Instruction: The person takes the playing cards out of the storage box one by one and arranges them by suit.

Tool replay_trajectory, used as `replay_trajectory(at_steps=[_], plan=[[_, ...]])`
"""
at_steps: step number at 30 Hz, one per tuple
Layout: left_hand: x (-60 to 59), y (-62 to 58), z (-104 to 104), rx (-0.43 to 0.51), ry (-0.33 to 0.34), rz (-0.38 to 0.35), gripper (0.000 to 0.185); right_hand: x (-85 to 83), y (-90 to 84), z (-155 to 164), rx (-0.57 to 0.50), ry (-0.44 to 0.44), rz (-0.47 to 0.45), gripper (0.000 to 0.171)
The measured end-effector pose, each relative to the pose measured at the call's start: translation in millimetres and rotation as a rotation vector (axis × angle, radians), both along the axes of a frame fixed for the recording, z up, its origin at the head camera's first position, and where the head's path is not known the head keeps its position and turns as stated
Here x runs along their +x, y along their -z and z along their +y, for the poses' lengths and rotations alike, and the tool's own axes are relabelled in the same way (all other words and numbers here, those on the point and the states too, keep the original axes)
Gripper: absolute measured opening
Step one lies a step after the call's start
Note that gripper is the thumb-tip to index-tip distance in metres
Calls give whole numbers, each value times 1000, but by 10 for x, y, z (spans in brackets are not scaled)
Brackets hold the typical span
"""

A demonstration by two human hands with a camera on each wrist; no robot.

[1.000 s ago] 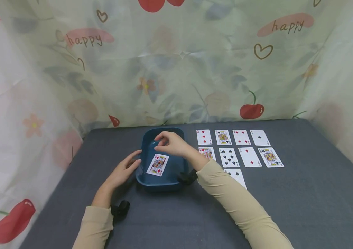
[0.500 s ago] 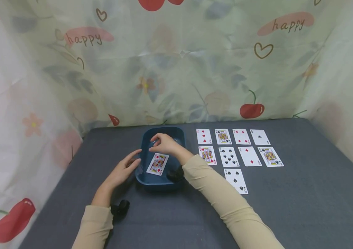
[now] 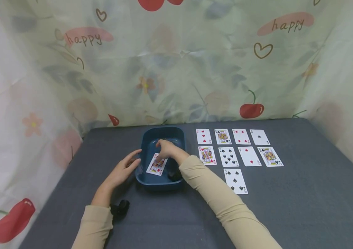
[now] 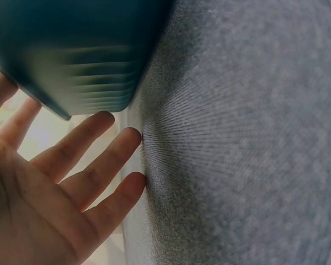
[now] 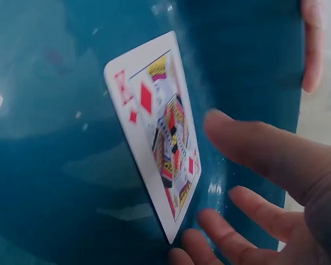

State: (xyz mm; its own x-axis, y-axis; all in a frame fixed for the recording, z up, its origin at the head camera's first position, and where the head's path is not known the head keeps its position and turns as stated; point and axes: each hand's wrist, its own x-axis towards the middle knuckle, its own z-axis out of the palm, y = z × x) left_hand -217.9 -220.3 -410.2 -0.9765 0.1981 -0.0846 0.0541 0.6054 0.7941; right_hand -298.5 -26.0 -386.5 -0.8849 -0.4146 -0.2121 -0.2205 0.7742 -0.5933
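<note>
A dark blue tray (image 3: 142, 145) stands on the grey table (image 3: 304, 193), and a king of diamonds (image 3: 155, 167) lies face up inside it. My right hand (image 3: 161, 152) reaches down into the tray, fingers spread just over the card's top end. In the right wrist view the king of diamonds (image 5: 154, 132) leans on the tray floor (image 5: 55, 138), and my right hand (image 5: 201, 182) hovers with loose fingers (image 5: 254, 146) by its long edge, gripping nothing. My left hand (image 3: 134, 159) lies flat against the tray's left wall. The left wrist view shows my left hand (image 4: 99, 149) open beside the tray (image 4: 71, 49).
Face-up cards lie right of the tray: a back row (image 3: 233, 137), a second row (image 3: 238, 156), and a five of spades (image 3: 235, 180) alone in front. A flowered curtain (image 3: 176, 69) closes in the table on three sides. Bare grey cloth (image 4: 248, 138) spreads near me.
My right hand has dropped from above the tray's back rim down into the tray, onto the card's top end. The left hand and the tray have stayed put.
</note>
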Motion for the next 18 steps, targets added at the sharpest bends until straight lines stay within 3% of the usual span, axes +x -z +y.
replay_trajectory(at_steps=[9,18], plan=[[-3,14,-7,-7,1,2,53,29,34,-4,167,-40,-4,76],[-2,6,9,-20,-12,1,51,32,48,12,170,-35,0,76]])
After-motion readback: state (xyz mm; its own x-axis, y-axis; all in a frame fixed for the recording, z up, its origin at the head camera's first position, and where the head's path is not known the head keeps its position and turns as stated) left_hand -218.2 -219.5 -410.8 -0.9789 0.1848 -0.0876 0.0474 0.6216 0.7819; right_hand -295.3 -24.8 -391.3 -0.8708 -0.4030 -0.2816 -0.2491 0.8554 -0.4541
